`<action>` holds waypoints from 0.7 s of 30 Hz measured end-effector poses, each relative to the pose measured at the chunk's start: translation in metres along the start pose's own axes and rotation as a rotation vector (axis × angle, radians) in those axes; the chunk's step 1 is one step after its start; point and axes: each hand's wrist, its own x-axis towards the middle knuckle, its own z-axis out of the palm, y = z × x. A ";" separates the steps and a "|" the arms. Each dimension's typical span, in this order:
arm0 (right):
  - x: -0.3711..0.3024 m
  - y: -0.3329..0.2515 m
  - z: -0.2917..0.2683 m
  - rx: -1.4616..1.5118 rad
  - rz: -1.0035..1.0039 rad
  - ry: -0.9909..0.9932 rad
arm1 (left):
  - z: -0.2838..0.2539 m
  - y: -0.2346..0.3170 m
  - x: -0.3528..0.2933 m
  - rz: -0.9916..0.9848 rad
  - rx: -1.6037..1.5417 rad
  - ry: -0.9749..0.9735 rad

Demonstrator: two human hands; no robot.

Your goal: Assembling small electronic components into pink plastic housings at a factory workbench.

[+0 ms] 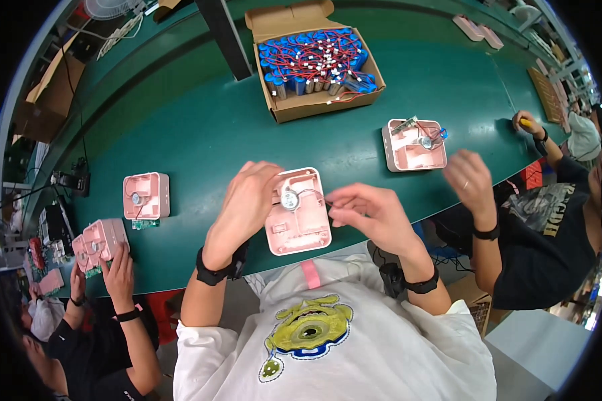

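In front of me on the green table lies an open pink plastic housing (299, 230) with rounded corners. A round silver part (289, 200), which looks like a small speaker, sits in its upper half, with a thin dark wire (309, 192) curving from it to the right wall. My left hand (246, 199) bends over the upper left wall and grips the housing there; its fingertips are partly hidden. Just outside the right wall, my right hand (376, 215) has thumb and forefinger pinched together at the wire's end. What lies between those fingertips is small and hard to see.
An open cardboard box (328, 107) of blue battery packs with red leads stands behind. Another pink housing (415, 160) lies to the right, near a co-worker's hand (470, 180). One more housing (155, 195) is at left; a second co-worker's hands (119, 271) hold pink housings (107, 237).
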 end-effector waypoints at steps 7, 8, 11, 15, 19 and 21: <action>0.012 0.005 -0.016 0.203 -0.192 0.091 | 0.019 0.007 0.028 0.044 -0.008 -0.057; 0.015 0.005 -0.018 0.186 -0.227 0.104 | 0.020 0.009 0.031 0.029 -0.012 -0.066; 0.016 0.004 -0.019 0.267 -0.180 0.125 | 0.025 0.010 0.033 0.026 -0.043 -0.068; 0.026 -0.005 -0.017 0.356 -0.129 0.123 | 0.020 0.010 0.029 -0.058 -0.111 0.054; 0.033 -0.010 -0.021 0.380 -0.104 0.133 | 0.010 0.006 0.008 -0.259 -0.171 0.197; 0.037 -0.009 -0.019 0.383 -0.095 0.133 | 0.010 0.000 -0.003 -0.347 -0.183 0.241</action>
